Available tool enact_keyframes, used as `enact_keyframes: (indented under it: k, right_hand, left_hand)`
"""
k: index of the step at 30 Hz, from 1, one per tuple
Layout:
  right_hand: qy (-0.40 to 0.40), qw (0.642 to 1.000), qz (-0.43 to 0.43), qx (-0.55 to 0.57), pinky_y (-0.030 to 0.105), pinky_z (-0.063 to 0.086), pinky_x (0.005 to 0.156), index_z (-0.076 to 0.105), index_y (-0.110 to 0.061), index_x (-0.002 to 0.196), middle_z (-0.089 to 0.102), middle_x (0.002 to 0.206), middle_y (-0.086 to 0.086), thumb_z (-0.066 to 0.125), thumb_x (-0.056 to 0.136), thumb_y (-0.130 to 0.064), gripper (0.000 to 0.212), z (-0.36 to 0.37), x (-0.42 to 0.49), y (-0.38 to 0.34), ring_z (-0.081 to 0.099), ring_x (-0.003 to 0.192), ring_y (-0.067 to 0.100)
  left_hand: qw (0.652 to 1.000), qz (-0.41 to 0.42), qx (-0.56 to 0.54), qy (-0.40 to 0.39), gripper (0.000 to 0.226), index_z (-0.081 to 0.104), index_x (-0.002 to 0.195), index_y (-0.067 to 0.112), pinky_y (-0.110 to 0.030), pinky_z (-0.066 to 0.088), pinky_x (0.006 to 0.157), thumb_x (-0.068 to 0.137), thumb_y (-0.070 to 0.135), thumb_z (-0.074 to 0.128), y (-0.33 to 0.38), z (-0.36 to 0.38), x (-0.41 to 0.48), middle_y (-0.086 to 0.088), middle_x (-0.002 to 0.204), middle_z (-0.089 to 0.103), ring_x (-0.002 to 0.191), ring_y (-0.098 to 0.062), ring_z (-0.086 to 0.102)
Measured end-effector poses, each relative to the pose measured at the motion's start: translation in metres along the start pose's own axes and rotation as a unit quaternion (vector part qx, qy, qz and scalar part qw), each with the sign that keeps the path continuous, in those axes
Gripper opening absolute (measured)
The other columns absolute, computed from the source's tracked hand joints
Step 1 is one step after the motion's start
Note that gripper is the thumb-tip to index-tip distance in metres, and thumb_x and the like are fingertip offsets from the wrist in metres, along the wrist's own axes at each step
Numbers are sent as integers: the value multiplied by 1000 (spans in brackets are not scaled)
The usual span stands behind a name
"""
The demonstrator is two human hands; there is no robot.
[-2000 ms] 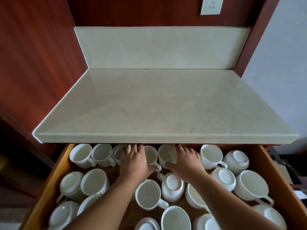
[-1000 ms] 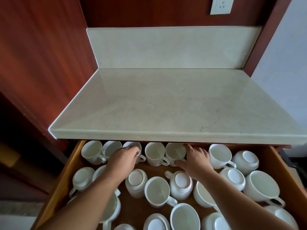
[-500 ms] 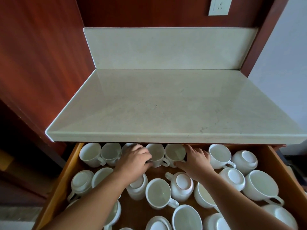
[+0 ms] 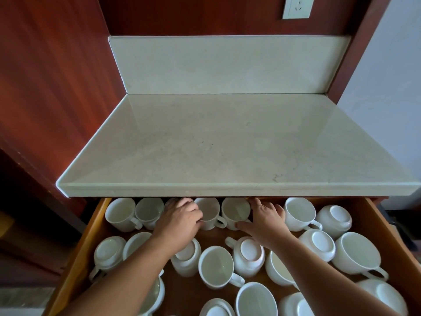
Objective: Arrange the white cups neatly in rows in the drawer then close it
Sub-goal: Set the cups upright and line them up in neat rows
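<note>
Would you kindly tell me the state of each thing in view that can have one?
drawer: open.
back cups: upright, in a row.
third cup: mostly hidden under the left hand.
left hand: fingers curled over third cup.
right hand: fingers spread, thumb against fifth cup.
front cups: jumbled, some upright, some upside down.
socket: nothing plugged in.

You are viewing: white cups (image 4: pixel 215 266) showing glossy glazed ceramic; drawer (image 4: pixel 385 233) showing smooth orange-brown wood; countertop (image 4: pixel 216 144) showing polished pale stone; wall panel (image 4: pixel 57 87) showing satin reddish wood.
</note>
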State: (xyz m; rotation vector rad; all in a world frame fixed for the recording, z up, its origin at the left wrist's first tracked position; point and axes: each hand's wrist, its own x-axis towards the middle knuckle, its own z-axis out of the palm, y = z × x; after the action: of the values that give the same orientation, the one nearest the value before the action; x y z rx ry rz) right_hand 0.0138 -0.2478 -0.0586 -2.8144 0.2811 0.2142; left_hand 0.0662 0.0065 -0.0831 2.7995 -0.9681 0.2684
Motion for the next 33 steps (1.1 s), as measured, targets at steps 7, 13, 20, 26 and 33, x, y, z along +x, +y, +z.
enact_keyframes:
  k: [7,13,20,26,33]
  right_hand:
    - [-8,999,-16,-28,46,18,115,29,-23,152,58,137,-5,52,86,-70,84,0,0,-5,39,134,24]
    - [-13,999,-22,-21,45,14,121,23,-27,157,46,152,-5,58,81,-66,92,-8,-6,5,27,146,26]
    - [16,999,38,-8,35,33,112,53,-27,142,53,147,-1,60,91,-44,54,-57,-33,58,38,139,23]
    - [63,993,104,6,38,40,107,58,-26,138,58,138,-3,60,93,-39,47,-75,-76,86,46,132,20]
    - [58,992,108,4,38,49,93,68,-23,116,66,116,-3,58,91,-37,31,-87,-84,117,55,110,20]
  left_hand:
    - [1000,-7,3,-7,10,73,77,23,-45,52,91,79,31,79,2,-5,1,9,88,67,102,-22,61]
    - [998,-42,-43,5,32,74,112,21,-42,52,98,81,30,78,12,-14,-1,4,113,73,109,-23,66]
    - [979,7,-200,30,27,72,103,26,-33,54,82,88,39,53,52,-23,23,9,106,69,96,-18,65]
    - [968,60,-241,-25,24,70,106,25,-32,51,86,87,36,60,95,-11,53,7,110,67,103,-17,63]
    - [977,5,-180,-111,47,58,129,27,-37,48,97,86,43,69,149,0,79,6,131,56,120,-21,57]
